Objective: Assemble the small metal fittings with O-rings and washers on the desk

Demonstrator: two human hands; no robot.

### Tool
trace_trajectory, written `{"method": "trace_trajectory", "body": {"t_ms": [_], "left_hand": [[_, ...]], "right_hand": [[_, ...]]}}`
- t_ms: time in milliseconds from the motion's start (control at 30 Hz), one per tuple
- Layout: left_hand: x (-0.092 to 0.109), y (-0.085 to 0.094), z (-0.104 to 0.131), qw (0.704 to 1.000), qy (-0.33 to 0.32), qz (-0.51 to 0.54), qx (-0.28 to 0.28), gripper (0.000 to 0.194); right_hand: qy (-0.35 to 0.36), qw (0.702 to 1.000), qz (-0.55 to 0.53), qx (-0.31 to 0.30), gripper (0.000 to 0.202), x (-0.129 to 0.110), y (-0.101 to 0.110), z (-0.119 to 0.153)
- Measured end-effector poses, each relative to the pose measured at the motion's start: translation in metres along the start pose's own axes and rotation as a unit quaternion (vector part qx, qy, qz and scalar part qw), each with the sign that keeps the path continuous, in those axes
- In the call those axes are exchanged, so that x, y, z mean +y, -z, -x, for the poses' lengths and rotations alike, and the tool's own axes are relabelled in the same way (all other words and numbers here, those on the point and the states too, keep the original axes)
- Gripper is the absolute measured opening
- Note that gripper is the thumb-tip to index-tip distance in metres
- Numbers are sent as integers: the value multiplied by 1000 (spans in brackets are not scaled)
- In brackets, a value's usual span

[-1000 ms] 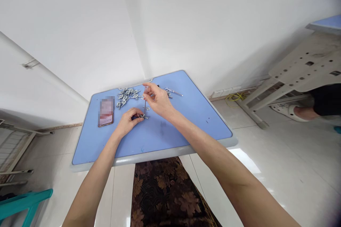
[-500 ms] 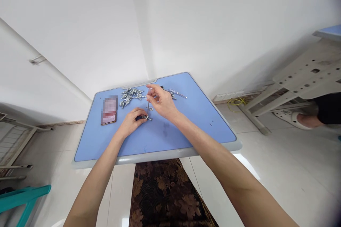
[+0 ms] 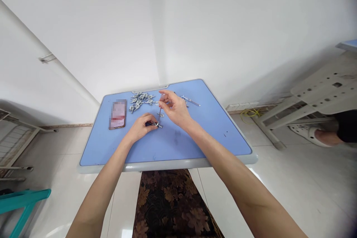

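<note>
On the blue tabletop [image 3: 156, 148], my left hand [image 3: 142, 126] pinches a small metal part [image 3: 158, 125] near the middle. My right hand [image 3: 175, 108] grips a thin screwdriver [image 3: 160, 114], held upright with its tip down at that part. Just behind the tip lies another small metal piece [image 3: 161, 115]. A pile of similar metal parts [image 3: 141, 99] sits at the back, left of my right hand. More thin metal items [image 3: 191, 100] lie to the right of it, partly hidden by the hand.
A phone [image 3: 118, 114] lies on the table's left side. Beyond the table stands a white wall [image 3: 111, 37]. At the right are another desk [image 3: 320, 81], a yellow cable [image 3: 248, 114] and a person's foot in a clog [image 3: 306, 135]. A green stool [image 3: 28, 200] is lower left.
The view has shifted a little, so the table and both hands appear slightly further right. Both hands keep their holds, with the screwdriver still at the part.
</note>
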State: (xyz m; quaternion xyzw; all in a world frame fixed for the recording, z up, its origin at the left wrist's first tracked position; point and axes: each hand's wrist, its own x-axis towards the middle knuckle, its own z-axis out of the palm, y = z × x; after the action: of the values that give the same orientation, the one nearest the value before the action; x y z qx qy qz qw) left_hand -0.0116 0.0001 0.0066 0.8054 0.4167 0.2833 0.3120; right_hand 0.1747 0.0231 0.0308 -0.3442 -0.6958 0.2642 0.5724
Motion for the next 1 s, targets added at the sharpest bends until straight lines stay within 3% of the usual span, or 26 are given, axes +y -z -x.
{"method": "trace_trajectory", "body": {"t_ms": [1000], "left_hand": [[4, 0, 0, 1000, 1, 1, -6, 12]], "right_hand": [[15, 999, 12, -25, 31, -3, -1, 2]]}}
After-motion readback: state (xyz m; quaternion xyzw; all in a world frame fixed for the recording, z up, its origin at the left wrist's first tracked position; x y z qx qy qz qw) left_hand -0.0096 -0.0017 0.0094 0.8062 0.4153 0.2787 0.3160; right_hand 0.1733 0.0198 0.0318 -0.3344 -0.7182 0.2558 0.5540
